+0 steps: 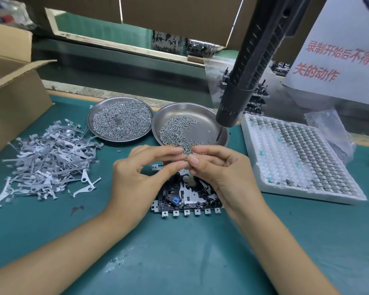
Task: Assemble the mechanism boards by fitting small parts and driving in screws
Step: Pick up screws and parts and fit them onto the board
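Pinching a tiny part, too small to identify, between curled fingertips, left hand (136,173) and right hand (219,175) risk dropping it onto the black-and-silver mechanism board (185,196).

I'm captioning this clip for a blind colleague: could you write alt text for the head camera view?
Two bare hands, left hand and right hand, meet fingertip to fingertip over a mechanism board on a green mat, apparently handling something too small to identify. Behind are two metal dishes of screws, a pile of grey metal levers at left, a white parts tray at right, and a hanging electric screwdriver.
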